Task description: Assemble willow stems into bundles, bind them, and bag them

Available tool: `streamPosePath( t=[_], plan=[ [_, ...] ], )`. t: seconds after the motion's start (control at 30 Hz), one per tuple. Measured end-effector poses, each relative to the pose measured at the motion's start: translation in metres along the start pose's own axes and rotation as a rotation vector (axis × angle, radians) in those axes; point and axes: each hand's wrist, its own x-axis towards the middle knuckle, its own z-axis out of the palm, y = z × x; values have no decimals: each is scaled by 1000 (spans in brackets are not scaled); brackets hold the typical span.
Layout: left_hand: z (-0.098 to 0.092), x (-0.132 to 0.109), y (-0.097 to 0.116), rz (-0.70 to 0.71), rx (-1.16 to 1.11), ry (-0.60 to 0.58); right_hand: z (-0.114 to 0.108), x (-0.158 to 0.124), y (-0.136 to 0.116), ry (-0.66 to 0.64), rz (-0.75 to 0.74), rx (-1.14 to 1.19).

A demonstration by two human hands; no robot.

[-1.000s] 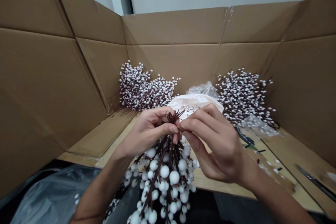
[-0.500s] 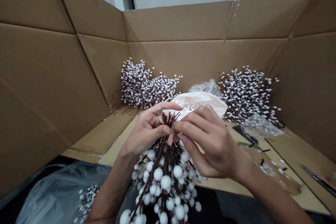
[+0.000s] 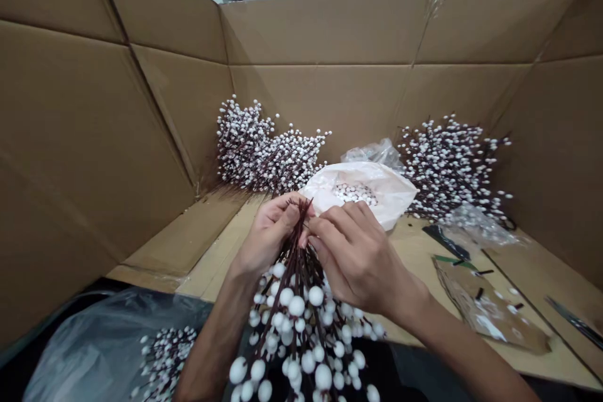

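Note:
A bunch of white artificial berry stems hangs upside down in front of me, berries below and bare brown stem ends up. My left hand is closed round the stems near their ends, its thumb pressed against them. At the right side of the stem ends, my right hand has its thumb and forefinger pinched together. What lies between those fingertips is too small to make out. Just behind the hands lies a white plastic bag with loose white berries in it.
Cardboard walls surround the table. Berry stems are piled at the back left and back right. Scissors and a cardboard scrap lie at right. A clear plastic bag with berry stems sits lower left.
The stem ends have drawn closer together, and my left thumb has moved up onto them. My right hand has shifted slightly left, uncovering more of the white bag. The view has shifted a little.

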Motion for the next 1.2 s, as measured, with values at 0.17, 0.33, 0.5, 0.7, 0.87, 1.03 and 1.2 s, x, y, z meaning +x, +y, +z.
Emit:
streamPosePath(
  t=[0.17,0.33,0.5,0.7,0.87,1.03,1.2],
  plan=[
    [-4,-3,2,-42,30,42,8,-1,-5,-2,-16,-38],
    [-11,-1,6,-44,71,-22,11,2,-10,-11,-32,-72],
    [-17,5,10,18,221,-83,15,4,-13,-19,-67,-104],
    [-19,2,13,89,319,-105,15,5,-14,-3,10,7],
    [-20,-3,14,137,262,-173,15,4,-12,8,136,187],
    [-23,-4,12,144,199,-210,17,4,-9,18,178,163],
    [-27,-7,13,114,143,-221,21,5,-9,-20,230,237]
  ],
)
